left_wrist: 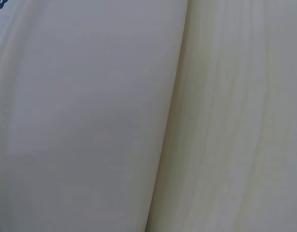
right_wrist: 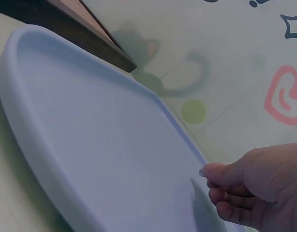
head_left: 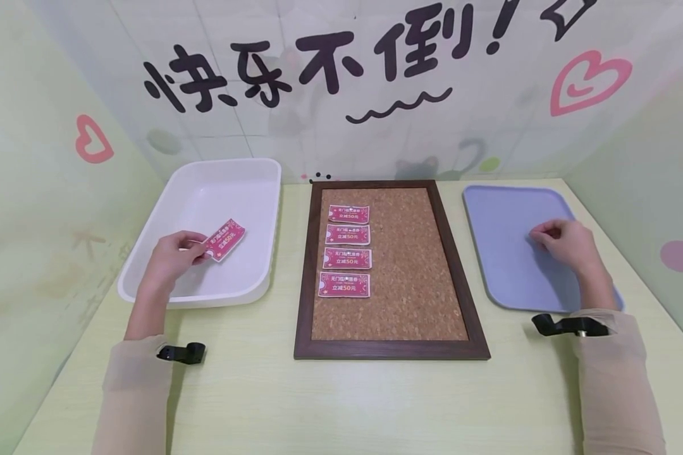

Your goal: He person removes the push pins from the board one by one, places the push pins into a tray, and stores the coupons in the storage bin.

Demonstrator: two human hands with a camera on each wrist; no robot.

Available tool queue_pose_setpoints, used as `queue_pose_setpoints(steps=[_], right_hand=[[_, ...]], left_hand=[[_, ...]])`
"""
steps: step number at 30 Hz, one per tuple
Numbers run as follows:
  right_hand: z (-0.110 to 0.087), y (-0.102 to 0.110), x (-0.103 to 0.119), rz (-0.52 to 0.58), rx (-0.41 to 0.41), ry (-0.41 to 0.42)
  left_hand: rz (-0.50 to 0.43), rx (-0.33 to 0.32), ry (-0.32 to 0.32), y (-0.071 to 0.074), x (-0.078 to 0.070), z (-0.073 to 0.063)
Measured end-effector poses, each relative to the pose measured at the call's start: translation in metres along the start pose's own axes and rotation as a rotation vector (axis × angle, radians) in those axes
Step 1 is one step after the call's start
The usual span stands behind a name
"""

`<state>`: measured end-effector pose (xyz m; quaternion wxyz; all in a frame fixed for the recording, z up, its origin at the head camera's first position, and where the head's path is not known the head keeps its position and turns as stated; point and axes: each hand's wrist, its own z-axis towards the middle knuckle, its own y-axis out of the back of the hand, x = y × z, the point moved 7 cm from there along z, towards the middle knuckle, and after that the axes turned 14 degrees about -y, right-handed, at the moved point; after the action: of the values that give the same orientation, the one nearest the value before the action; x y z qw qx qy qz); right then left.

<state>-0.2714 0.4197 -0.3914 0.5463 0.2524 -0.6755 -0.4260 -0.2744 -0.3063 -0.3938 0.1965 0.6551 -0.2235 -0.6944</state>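
My left hand (head_left: 173, 256) pinches a pink paper coupon (head_left: 225, 241) by its lower left corner, over the white basin (head_left: 205, 292). In the left wrist view only the basin's side (left_wrist: 90, 111) and the tabletop appear; the hand is out of sight there. Over the blue tray (head_left: 512, 253), my right hand (head_left: 566, 242) has its thumb against curled fingers. A small greyish spot shows at the thumb tip (right_wrist: 203, 172); whether it is a nail or a tiny held thing is unclear. Several similar coupons (head_left: 347, 258) lie in a column on the cork board (head_left: 410, 297).
The board's dark wooden frame (head_left: 393, 349) stands between basin and tray on the pale table (head_left: 341, 404). Small pale dots, perhaps pins, mark the coupons on the board. A printed wall (head_left: 319, 145) closes off the back and sides. Each wrist wears a black camera mount (head_left: 183, 353).
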Motion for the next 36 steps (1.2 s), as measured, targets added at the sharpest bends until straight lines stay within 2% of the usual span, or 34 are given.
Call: queue_pose_setpoints(steps=[10, 16, 24, 36], right_hand=[[0.004, -0.006, -0.011, -0.011, 0.018, -0.012], [0.004, -0.007, -0.012, -0.005, 0.023, -0.016], [0.001, -0.005, -0.010, 0.012, 0.019, 0.006], [-0.001, -0.001, -0.010, 0.088, 0.051, -0.033]], left_hand=[[0.041, 0.048, 0.077, -0.001, 0.006, -0.002], [0.066, 0.064, 0.098, -0.002, 0.007, -0.004], [0.083, 0.061, 0.103, -0.001, 0.008, -0.003], [0.074, 0.045, 0.131, 0.001, 0.009, -0.004]])
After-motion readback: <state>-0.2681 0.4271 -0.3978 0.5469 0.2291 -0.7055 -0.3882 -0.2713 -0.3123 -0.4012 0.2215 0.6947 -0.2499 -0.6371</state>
